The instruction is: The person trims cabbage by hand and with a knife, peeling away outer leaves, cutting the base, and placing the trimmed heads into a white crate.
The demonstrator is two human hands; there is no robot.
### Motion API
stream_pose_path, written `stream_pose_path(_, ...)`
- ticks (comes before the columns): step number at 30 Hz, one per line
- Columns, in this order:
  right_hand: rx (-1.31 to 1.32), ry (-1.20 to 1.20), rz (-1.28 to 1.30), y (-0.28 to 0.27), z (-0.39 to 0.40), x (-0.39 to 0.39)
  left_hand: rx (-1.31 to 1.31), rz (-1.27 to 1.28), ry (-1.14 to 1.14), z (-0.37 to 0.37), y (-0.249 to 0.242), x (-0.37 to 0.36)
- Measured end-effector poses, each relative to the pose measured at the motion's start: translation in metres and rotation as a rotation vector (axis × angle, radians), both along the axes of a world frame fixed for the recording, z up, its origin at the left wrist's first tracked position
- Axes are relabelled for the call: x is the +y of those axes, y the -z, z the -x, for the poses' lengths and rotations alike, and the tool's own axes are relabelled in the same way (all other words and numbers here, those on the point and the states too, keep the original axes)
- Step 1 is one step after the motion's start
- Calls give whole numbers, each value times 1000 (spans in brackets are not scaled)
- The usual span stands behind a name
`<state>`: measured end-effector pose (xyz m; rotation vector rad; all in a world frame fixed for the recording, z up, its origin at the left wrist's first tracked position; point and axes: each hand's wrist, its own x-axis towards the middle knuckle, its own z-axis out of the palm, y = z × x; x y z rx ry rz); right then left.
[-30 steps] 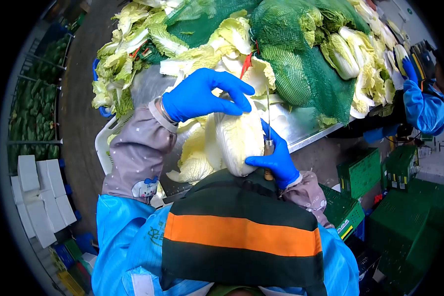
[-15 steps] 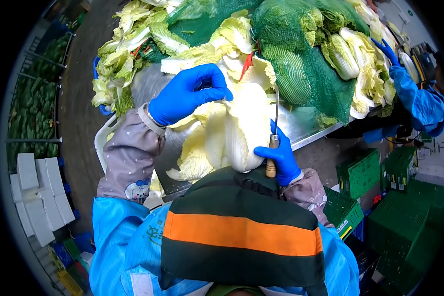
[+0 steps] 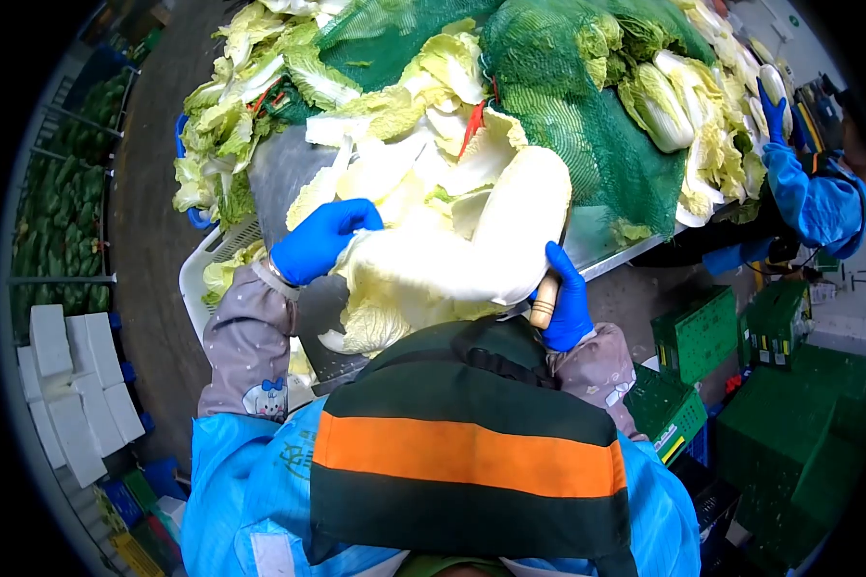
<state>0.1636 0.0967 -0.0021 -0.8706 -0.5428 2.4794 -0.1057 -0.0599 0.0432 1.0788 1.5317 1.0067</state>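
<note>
In blue gloves, both my hands work at the near edge of a metal table [image 3: 277, 173]. My right hand [image 3: 568, 303] is wrapped round the wooden handle of a knife [image 3: 544, 301], whose blade is mostly hidden behind a pale peeled cabbage [image 3: 527, 216]. That cabbage leans against my right hand. My left hand [image 3: 327, 240] pinches the outer end of a pale cabbage leaf [image 3: 414, 262] that stretches toward the cabbage's base. Loose leaves [image 3: 375, 322] lie beneath and behind.
Green net bags [image 3: 587, 135] of cabbage and a leaf heap [image 3: 231, 125] cover the table's far side. A white basket [image 3: 194, 279] stands at left, green crates [image 3: 698, 332] at right. A co-worker's blue sleeve [image 3: 813, 202] shows at the right edge.
My left hand has moved down and left, drawing a leaf away from the cabbage. The cabbage has tilted to the right. The co-worker's hand has moved and now holds a cabbage.
</note>
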Motion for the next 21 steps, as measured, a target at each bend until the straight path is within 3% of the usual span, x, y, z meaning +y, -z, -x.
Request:
stream_pose_path(2, 67, -8, 135, -4, -2, 3, -18, 152, -66, -1, 10, -12)
stream_pose_path(4, 28, 15, 108, 4, -3, 2, 330, 9, -23, 4, 50, -24)
stream_pose_path(6, -63, -11, 58, 17, -7, 4, 191, 157, -146, -8, 65, -28)
stream_pose_path(7, -41, 19, 4, 16, -6, 0, 247, 198, -154, -13, 71, -27)
stream_pose_path(8, -26, 43, 17, 13, -6, -2, 480, 151, -108, -16, 81, -26)
stream_pose_path(11, 82, 68, 54, 14, -5, -1, 672, 175, 33, -27, 94, -19)
stream_pose_path(14, 255, 119, 35, 11, -6, 0, 936, 270, -9, -22, 126, -17)
stream_pose_path(16, 295, 146, -13, 9, -8, 4, 932, 312, -43, -20, 116, -14)
stream_pose_path(18, 456, 90, 64, 18, -15, 7, 835, 19, -277, -22, 97, -8)
stream_pose_path(20, 542, 51, 126, 29, -18, 8, 899, -301, -385, -36, 46, 15)
stream_pose_path(21, 555, 41, 143, 34, -17, 7, 549, -271, -388, -47, 33, 22)
